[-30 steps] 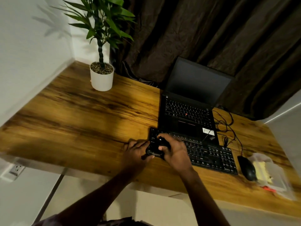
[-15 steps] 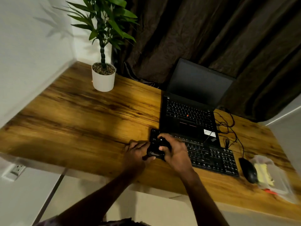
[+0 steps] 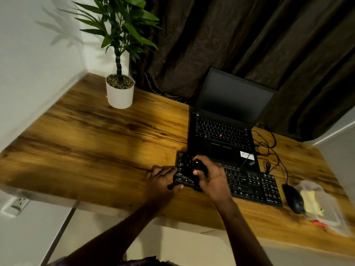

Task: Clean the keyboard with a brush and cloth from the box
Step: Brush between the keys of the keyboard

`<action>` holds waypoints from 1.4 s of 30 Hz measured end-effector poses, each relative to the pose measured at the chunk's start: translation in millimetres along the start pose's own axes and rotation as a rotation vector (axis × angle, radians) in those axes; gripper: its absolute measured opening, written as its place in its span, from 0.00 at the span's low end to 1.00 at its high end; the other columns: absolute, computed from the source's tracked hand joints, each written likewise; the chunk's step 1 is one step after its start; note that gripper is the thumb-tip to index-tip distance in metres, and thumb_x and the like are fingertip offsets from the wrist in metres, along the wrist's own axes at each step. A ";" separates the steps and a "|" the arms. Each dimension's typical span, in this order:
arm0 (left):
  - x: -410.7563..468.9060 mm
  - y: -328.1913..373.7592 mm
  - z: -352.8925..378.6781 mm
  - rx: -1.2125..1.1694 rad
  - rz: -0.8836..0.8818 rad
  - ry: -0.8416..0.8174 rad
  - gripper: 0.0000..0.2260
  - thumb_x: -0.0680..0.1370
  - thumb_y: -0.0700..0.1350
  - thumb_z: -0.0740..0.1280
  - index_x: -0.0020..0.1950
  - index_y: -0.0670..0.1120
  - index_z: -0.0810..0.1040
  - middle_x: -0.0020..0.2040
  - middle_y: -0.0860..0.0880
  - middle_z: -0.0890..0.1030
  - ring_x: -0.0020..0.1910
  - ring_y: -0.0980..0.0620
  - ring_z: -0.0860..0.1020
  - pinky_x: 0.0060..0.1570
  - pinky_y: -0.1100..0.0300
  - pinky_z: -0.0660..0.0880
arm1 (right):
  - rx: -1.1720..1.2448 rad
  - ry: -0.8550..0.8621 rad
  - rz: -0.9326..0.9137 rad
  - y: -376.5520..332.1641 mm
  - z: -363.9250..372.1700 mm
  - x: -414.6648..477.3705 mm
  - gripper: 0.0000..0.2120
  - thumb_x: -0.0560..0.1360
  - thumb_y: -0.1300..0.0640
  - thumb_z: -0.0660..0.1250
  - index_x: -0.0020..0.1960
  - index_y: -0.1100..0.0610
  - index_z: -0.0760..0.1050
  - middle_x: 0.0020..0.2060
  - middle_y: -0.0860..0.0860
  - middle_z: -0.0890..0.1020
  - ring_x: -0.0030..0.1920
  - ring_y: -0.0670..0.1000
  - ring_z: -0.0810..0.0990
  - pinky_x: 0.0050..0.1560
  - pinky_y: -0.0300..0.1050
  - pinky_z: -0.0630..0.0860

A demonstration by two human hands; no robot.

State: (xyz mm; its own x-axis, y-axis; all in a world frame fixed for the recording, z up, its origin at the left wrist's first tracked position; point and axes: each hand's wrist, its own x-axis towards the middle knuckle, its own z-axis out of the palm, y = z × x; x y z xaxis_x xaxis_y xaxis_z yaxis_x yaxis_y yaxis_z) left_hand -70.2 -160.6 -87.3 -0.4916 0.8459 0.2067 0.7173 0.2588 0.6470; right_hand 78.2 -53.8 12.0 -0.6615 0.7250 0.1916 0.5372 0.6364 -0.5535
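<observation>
Curled fingers of the right hand (image 3: 211,177) gripped a small dark tool, most likely the brush (image 3: 199,167) though its bristles were too dark to make out, and held it on the left end of the keyboard (image 3: 249,186). Its partner, the left hand (image 3: 161,178), lay with fingers straight on the desk (image 3: 96,146), pressed against that same end. Brushing looked barely begun, with most keys to the right yet to be covered. A yellow cloth (image 3: 309,202) lay in the clear box (image 3: 330,214) beyond the mouse (image 3: 293,197), so wiping seemed not yet started.
</observation>
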 end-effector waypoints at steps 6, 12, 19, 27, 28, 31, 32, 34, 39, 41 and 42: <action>-0.1 2.0 -2.1 0.005 0.013 0.009 0.28 0.68 0.66 0.65 0.65 0.55 0.78 0.63 0.58 0.79 0.60 0.51 0.74 0.56 0.54 0.65 | 0.050 0.027 0.002 -2.9 -8.8 -3.6 0.24 0.74 0.65 0.70 0.62 0.40 0.72 0.49 0.47 0.84 0.49 0.48 0.83 0.50 0.42 0.81; -0.9 2.0 -5.9 -0.027 0.007 -0.020 0.30 0.70 0.67 0.62 0.68 0.55 0.76 0.67 0.57 0.77 0.64 0.53 0.70 0.57 0.59 0.58 | -0.053 0.089 0.173 32.7 -40.8 -15.1 0.27 0.74 0.66 0.71 0.62 0.39 0.71 0.49 0.50 0.85 0.47 0.50 0.84 0.48 0.49 0.84; -2.2 7.2 -9.4 0.022 -0.004 -0.041 0.32 0.70 0.69 0.58 0.70 0.56 0.74 0.68 0.57 0.75 0.64 0.50 0.70 0.63 0.51 0.62 | 0.041 0.068 0.047 29.1 -35.7 -9.4 0.23 0.75 0.65 0.70 0.61 0.41 0.72 0.46 0.46 0.84 0.46 0.48 0.84 0.48 0.42 0.81; -2.6 -2.2 1.0 0.101 -0.027 -0.052 0.37 0.70 0.77 0.52 0.71 0.58 0.73 0.67 0.52 0.78 0.66 0.45 0.69 0.65 0.47 0.61 | -0.026 0.063 0.153 69.3 -71.6 -12.4 0.25 0.75 0.63 0.70 0.61 0.37 0.69 0.49 0.54 0.83 0.50 0.54 0.82 0.49 0.53 0.82; -2.3 -1.4 -0.8 0.086 -0.043 -0.061 0.37 0.70 0.77 0.53 0.71 0.58 0.72 0.68 0.52 0.77 0.67 0.45 0.68 0.67 0.47 0.60 | -0.034 0.048 0.167 73.7 -72.9 -13.2 0.25 0.76 0.62 0.70 0.62 0.36 0.69 0.51 0.55 0.82 0.53 0.55 0.80 0.51 0.54 0.81; -3.4 5.9 -3.2 0.039 -0.077 -0.082 0.36 0.69 0.73 0.56 0.74 0.59 0.68 0.73 0.55 0.70 0.72 0.45 0.63 0.71 0.47 0.54 | -0.005 -0.006 0.167 71.8 -69.5 -12.9 0.23 0.77 0.60 0.69 0.66 0.39 0.72 0.54 0.55 0.78 0.58 0.56 0.75 0.58 0.53 0.78; -4.9 10.4 -1.5 0.056 -0.044 -0.055 0.35 0.70 0.71 0.58 0.75 0.58 0.68 0.74 0.55 0.68 0.71 0.45 0.63 0.71 0.44 0.56 | 0.010 -0.031 0.152 69.3 -66.8 -12.3 0.23 0.77 0.59 0.68 0.67 0.39 0.72 0.55 0.54 0.78 0.58 0.55 0.75 0.58 0.52 0.78; -8.0 19.2 8.1 0.119 0.066 -0.013 0.32 0.73 0.68 0.60 0.74 0.55 0.68 0.76 0.54 0.67 0.71 0.46 0.64 0.69 0.42 0.59 | 0.032 -0.089 0.099 68.0 -61.2 -12.6 0.23 0.77 0.57 0.68 0.66 0.36 0.71 0.54 0.52 0.77 0.56 0.52 0.76 0.58 0.51 0.78; -11.4 55.0 44.5 0.240 0.245 -0.049 0.31 0.77 0.64 0.59 0.76 0.50 0.67 0.78 0.50 0.63 0.76 0.47 0.60 0.72 0.45 0.54 | 0.023 -0.093 0.158 89.4 -80.7 -10.7 0.22 0.78 0.56 0.68 0.65 0.34 0.70 0.54 0.50 0.73 0.55 0.52 0.75 0.58 0.56 0.79; -11.1 68.4 57.0 0.265 0.284 -0.054 0.30 0.77 0.64 0.59 0.74 0.49 0.69 0.77 0.49 0.66 0.76 0.48 0.61 0.72 0.43 0.54 | 0.005 -0.083 0.180 99.4 -92.1 -10.7 0.21 0.79 0.56 0.68 0.66 0.36 0.70 0.53 0.49 0.72 0.56 0.54 0.76 0.57 0.58 0.79; -10.3 76.0 62.6 0.283 0.303 -0.058 0.30 0.77 0.64 0.59 0.73 0.48 0.71 0.75 0.48 0.68 0.75 0.48 0.62 0.72 0.43 0.54 | -0.009 -0.081 0.184 103.1 -97.3 -11.1 0.21 0.79 0.56 0.68 0.66 0.37 0.70 0.52 0.47 0.71 0.57 0.54 0.76 0.57 0.58 0.79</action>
State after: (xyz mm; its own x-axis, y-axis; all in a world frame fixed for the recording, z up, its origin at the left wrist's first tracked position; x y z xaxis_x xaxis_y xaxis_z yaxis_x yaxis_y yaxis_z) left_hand 20.3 -120.5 -86.2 -0.2149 0.9262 0.3097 0.9364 0.1054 0.3347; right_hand 191.7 29.4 31.6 -0.5914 0.8061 0.0213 0.6575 0.4974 -0.5659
